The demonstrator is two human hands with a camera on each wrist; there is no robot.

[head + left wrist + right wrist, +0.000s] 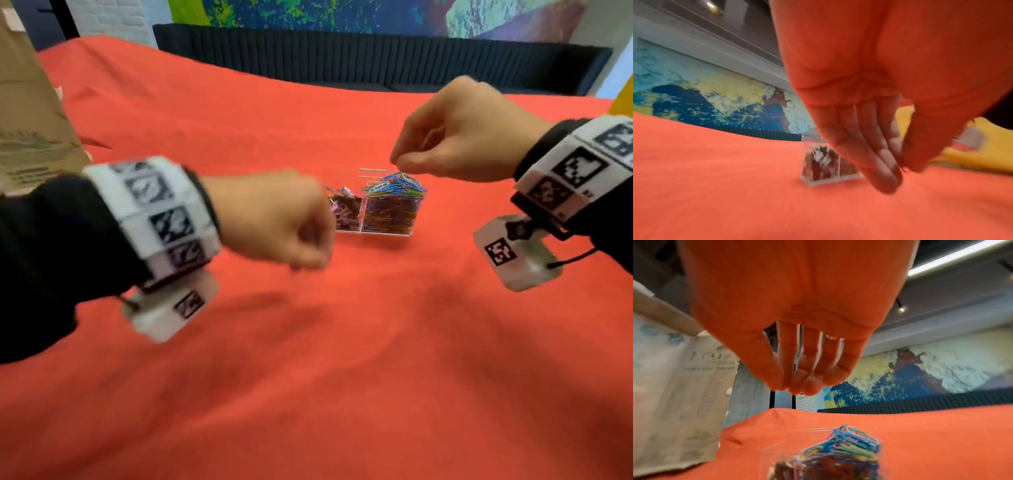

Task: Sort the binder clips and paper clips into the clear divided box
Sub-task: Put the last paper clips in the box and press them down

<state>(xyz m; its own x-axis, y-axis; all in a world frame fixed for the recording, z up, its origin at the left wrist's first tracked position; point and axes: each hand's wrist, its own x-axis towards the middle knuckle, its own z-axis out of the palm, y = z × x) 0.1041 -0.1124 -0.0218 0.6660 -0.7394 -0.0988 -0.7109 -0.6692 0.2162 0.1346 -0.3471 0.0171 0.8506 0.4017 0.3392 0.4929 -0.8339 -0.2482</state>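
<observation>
From the head view, the clear divided box [373, 214] stands on the red-covered tabletop [342, 342], near its middle. Its right compartment is heaped over the rim with coloured paper clips [394, 195], and its left compartment holds dark binder clips [346, 209]. The right hand [466, 133] hovers just above the paper clip heap, thumb and fingertips drawn together pointing down; whether they pinch a clip cannot be told. The left hand [274, 222] is blurred, just left of the box, fingers curled under. A brown paper bag [30, 120] stands at the far left. From the left wrist, the left hand's fingers [875, 159] lie straight and pressed together, thumb tip close against them, in front of the box [818, 165]; nothing held is visible. From the right wrist, the right hand's fingers [807, 369] are bunched together with the thumb above the paper clips [851, 444], apart from them.
</observation>
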